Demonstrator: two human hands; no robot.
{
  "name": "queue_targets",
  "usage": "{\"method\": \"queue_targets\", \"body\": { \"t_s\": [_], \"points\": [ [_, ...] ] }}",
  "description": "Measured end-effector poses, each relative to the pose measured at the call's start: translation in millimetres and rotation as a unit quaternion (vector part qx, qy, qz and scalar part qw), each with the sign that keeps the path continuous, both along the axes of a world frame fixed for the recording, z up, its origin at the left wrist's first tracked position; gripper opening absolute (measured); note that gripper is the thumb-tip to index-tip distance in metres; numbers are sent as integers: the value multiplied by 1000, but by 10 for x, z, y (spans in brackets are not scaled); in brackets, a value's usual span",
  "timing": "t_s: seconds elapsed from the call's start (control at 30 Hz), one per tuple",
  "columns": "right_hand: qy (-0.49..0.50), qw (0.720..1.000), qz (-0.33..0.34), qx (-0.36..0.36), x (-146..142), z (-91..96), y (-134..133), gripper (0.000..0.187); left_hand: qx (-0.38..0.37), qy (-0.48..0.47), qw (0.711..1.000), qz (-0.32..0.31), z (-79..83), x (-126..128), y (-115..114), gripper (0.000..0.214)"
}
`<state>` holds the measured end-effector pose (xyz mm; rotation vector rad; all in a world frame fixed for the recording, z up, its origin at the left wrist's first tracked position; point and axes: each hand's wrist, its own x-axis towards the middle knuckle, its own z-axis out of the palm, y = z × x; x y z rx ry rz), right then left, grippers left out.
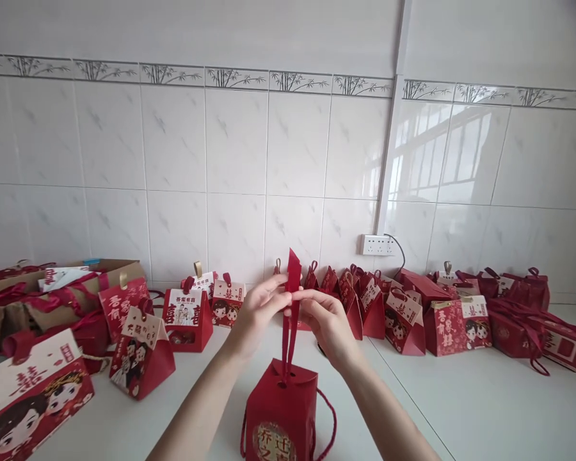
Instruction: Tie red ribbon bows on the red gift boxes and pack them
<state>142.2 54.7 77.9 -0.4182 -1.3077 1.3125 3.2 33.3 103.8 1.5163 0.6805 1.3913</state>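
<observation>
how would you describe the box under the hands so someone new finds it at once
Above the near middle of the white table, the left hand and right hand hold up a red ribbon. Follow it down to the red box. Its front bears a round emblem and, unlike the other boxes, its ribbon is held.

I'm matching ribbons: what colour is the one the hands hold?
Red: the ribbon shows best in the head view.

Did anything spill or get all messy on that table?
Nothing looks spilled. At far right, dark red ribbons look messy: they sprawl over boxes, one loop drooping toward the table, while the left hand and right hand hold a red strap upright.
</observation>
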Motion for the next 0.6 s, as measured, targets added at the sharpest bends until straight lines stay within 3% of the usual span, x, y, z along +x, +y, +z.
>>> {"method": "queue_targets", "body": {
  "t_s": [0.2,0.47,0.6],
  "points": [
    [33,997,-65,13,14,34,-58,21,7,-9,1000,18,11,35,-50,43],
    [25,995,-90,38,66,130,-148,35,35,-15,999,-13,1,31,-54,37],
    [-4,996,-84,41,91,161,-181,31,37,-30,999,-26,8,41,-82,34]
  ]
}}
